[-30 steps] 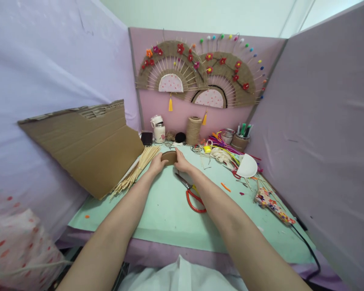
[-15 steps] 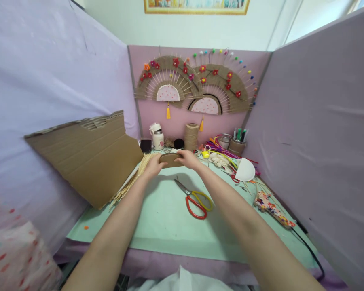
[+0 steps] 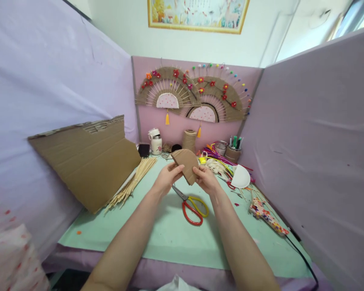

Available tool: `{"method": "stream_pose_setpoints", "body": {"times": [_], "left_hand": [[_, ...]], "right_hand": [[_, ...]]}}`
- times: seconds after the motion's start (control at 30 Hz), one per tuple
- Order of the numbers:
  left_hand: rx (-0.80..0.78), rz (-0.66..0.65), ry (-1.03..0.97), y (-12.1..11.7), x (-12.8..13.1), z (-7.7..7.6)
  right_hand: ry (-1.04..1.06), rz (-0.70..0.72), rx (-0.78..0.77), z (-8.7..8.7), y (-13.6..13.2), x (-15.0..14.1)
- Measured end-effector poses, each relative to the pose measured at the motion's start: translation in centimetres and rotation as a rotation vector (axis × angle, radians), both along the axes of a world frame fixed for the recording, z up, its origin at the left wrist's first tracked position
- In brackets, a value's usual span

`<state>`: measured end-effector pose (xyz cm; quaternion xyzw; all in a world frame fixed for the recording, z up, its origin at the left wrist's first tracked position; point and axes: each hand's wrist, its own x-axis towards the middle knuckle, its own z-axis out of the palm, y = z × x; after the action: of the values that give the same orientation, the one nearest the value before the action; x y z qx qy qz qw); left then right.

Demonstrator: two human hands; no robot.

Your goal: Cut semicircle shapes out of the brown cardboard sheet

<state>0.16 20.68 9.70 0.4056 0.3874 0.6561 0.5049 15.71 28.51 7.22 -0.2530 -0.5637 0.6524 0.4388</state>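
Between my hands is a half-round piece of brown cardboard (image 3: 186, 161), raised above the table and tilted, its straight edge facing lower left. My left hand (image 3: 167, 176) grips it at that straight edge, thumb on the near face. On the other side, my right hand (image 3: 206, 178) pinches the curved edge near the lower corner. Below them, scissors (image 3: 191, 206) with one red and one yellow handle lie on the pale green tabletop (image 3: 166, 238), blades pointing up and left.
A large cardboard sheet (image 3: 87, 161) leans at left beside thin wooden sticks (image 3: 130, 188). At right lie a white half-disc (image 3: 241, 176) and a flower-patterned glue gun (image 3: 267, 216) with a black cord. A twine spool (image 3: 189, 140) and a white bottle (image 3: 155, 142) stand behind.
The cardboard piece has turned from nearly edge-on to showing its broad face, and my hands have come lower and nearer with it. The view has tipped slightly upward.
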Motion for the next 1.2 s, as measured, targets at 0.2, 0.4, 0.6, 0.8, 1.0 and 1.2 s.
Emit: {"method": "stream_pose_setpoints", "body": {"times": [0.2, 0.4, 0.6, 0.8, 1.0, 1.2], "left_hand": [[0.003, 0.250, 0.065, -0.8, 2.0, -0.6], [0.114, 0.346, 0.239, -1.5, 2.1, -1.6], [0.223, 0.319, 0.262, -2.9, 2.4, -0.7], [0.308, 0.311, 0.243, -4.0, 1.0, -0.2], [0.300, 0.359, 0.317, -4.3, 0.9, -0.4], [0.302, 0.388, 0.307, -4.4, 1.1, -0.3]], "right_hand": [[0.032, 0.095, -0.104, -1.4, -0.7, 0.1], [0.077, 0.094, -0.072, -1.8, -0.9, -0.2], [0.102, 0.003, 0.091, -2.0, -1.1, -0.3], [0.089, -0.018, 0.187, -2.4, -1.0, -0.2], [0.069, -0.048, 0.195, -2.4, -1.0, -0.3], [0.093, -0.041, 0.206, -2.5, -1.0, -0.3]]}}
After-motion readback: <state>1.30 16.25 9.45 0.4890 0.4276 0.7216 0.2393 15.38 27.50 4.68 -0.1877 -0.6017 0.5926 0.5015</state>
